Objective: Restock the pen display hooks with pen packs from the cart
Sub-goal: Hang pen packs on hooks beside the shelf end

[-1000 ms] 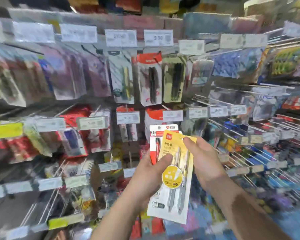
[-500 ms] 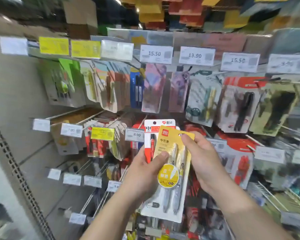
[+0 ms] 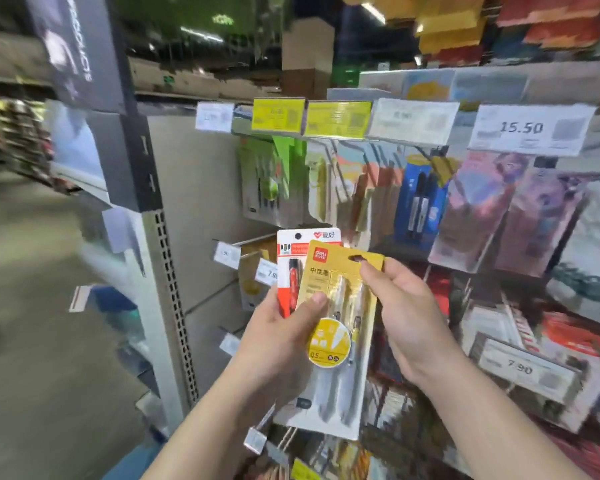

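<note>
- Head view: left hand [image 3: 278,341] gripping yellow pen pack [image 3: 336,341] and red pen pack [image 3: 289,271] behind it, thumb pressed on front.
- Right hand [image 3: 406,317] pinching yellow pack's top corner.
- Both packs held before display hooks [image 3: 243,242], beside hanging packs [image 3: 420,199] and price tags [image 3: 530,129].

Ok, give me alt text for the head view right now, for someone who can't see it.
Two hands hold a yellow pen pack in front of a red pen pack: the left hand grips both, the right hand pinches the yellow pack's top edge. Behind, blurred hooks carry hanging pen packs under price tags, one reading 15.50.
</note>
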Motion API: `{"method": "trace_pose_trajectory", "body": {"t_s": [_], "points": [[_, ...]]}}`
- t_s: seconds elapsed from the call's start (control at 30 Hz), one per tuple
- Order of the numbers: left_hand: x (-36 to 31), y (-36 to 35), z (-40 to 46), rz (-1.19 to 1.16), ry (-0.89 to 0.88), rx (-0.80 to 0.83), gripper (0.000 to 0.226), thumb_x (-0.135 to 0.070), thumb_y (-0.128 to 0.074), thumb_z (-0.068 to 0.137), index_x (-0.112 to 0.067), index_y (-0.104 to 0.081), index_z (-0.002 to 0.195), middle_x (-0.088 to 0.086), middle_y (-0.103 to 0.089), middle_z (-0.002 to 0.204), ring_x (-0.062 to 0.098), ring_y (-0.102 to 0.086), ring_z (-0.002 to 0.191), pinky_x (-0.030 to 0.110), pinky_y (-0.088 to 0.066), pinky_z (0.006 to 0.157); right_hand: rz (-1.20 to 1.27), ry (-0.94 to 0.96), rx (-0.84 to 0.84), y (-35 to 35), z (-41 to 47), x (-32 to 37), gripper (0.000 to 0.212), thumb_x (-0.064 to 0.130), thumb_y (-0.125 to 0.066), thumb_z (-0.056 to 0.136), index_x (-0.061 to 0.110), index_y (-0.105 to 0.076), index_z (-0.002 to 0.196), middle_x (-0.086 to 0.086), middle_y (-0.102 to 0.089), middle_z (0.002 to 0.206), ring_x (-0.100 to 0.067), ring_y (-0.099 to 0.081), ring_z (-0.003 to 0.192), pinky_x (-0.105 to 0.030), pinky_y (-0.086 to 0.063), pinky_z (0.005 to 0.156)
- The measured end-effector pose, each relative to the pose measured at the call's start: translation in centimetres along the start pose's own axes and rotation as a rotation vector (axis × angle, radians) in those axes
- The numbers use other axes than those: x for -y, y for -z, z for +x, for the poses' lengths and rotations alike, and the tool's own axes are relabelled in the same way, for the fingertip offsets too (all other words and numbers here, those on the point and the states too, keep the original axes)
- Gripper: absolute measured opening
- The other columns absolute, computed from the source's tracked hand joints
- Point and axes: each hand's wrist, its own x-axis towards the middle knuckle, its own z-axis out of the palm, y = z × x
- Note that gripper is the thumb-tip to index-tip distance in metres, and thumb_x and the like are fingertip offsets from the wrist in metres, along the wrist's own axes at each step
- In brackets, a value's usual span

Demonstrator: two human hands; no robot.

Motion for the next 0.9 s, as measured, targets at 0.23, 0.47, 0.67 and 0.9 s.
{"method": "trace_pose_trajectory", "body": {"t_s": [0.23,0.47,0.67,0.9], "points": [[-0.2,8.9,2.9,0.085,-0.025,-0.038,0.024,-0.024,-0.066,0.094,-0.02,-0.067,0.117,0.0,-0.08,0.107,0.013,-0.076,0.093,0.022,-0.058,0.074,-0.035,-0.009,0.012,-7.5,3.3,-2.0,0.016,0.018,-0.055,0.106,0.014,-0.07,0.101,-0.01,-0.079,0.098,-0.026,-0.075,0.095,-0.047,-0.058,0.092],[-3.3,21.6,5.5,0.234,-0.003,-0.025,0.028,-0.039,-0.068,0.088,-0.029,-0.067,0.113,-0.002,-0.08,0.104,0.017,-0.078,0.092,0.028,-0.059,0.075,0.039,0.07,-0.223,-15.3,4.4,-6.3,0.024,0.013,-0.055,0.104,0.022,-0.07,0.088,0.0,-0.075,0.087,-0.015,-0.069,0.085,-0.038,-0.053,0.087],[-4.9,28.1,6.7,0.274,-0.028,-0.062,0.036,-0.058,-0.077,0.08,-0.041,-0.069,0.111,-0.004,-0.079,0.109,0.02,-0.076,0.1,0.053,-0.054,0.1,-0.203,-0.038,-0.094,-18.9,4.4,-12.7,0.016,0.018,-0.06,0.103,0.016,-0.068,0.089,-0.024,-0.072,0.095,-0.038,-0.069,0.085,-0.049,-0.055,0.089],[-4.4,29.7,7.6,0.281,-0.041,-0.091,0.038,-0.054,-0.078,0.086,-0.035,-0.068,0.117,-0.001,-0.078,0.11,0.021,-0.076,0.102,0.052,-0.054,0.101,-0.373,-0.181,-0.065,-21.2,8.0,-17.3,0.019,0.029,-0.056,0.105,0.025,-0.072,0.096,-0.007,-0.076,0.096,-0.033,-0.071,0.094,-0.05,-0.059,0.091]]}}
